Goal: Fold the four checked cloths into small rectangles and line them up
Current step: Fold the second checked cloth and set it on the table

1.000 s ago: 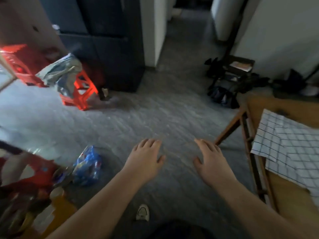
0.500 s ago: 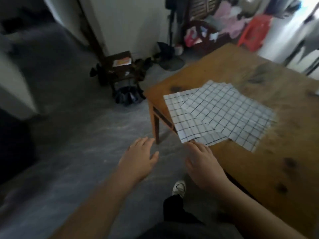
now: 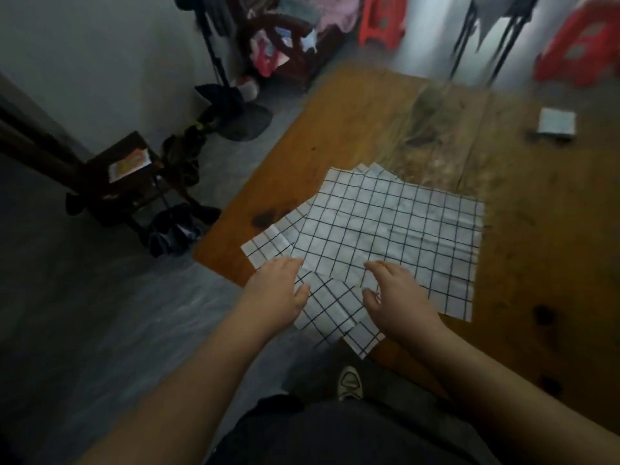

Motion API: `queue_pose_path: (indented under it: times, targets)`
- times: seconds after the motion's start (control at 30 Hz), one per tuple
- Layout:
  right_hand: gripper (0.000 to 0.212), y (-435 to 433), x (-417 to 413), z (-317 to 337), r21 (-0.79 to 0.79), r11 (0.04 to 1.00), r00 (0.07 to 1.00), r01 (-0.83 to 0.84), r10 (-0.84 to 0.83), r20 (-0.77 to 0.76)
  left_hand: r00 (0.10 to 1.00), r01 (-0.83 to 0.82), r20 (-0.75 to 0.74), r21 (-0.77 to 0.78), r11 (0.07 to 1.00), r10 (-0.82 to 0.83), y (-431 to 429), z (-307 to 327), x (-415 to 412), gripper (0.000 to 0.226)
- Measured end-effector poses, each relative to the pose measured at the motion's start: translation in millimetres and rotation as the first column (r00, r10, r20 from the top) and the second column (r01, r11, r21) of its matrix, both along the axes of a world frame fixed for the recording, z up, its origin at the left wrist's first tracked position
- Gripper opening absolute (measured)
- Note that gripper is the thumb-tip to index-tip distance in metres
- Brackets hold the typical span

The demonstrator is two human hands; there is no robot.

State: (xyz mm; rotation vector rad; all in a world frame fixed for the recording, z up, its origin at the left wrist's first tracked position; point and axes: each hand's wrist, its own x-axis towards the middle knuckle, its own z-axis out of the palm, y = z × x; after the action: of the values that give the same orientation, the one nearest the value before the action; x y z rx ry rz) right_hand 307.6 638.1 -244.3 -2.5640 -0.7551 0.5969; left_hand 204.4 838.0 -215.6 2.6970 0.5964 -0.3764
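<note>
The left hand (image 3: 278, 297) and right hand (image 3: 399, 297) are noted loosely spread and empty over the fanned checked cloths (image 3: 385, 223) at frame centre; only the topmost should be pinched at its near corners

checked cloths (image 3: 385, 229) | unfolded, overlapping, fanned flat | table's near-left corner

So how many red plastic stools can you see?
2. One red plastic stool stands beyond the brown wooden table, top middle; a second red plastic stool is at the top right. Others may be out of view.
</note>
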Motion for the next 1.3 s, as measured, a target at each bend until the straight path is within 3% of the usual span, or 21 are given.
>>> queue_pose_path:
  times: [0.33,0.63,1.0,1.3]
  targets:
    - [0.06,40,20,-38,-0.142,0.964,0.967,0.225,-0.239,-0.09,0.933,0.335,-0.099,-0.111,0.936,-0.346,55,-63,104,0.058]
    - [0.059,79,27,-73,-0.319,0.871,0.902,0.374,-0.422,-0.093,0.726,0.662,-0.205,-0.05,0.748,-0.657,87,-124,163,0.065]
    - [0.062,65,39,-101,-0.484,0.802,0.897,0.35,-0.436,-0.074,0.596,0.765,-0.297,-0.07,0.64,-0.746,102,-139,160,0.063]
    - [0.063,65,107,-104,-0.475,0.804,0.909,0.357,-0.416,-0.021,0.538,0.806,-0.244,-0.132,0.577,-0.807,86,-136,150,0.058]
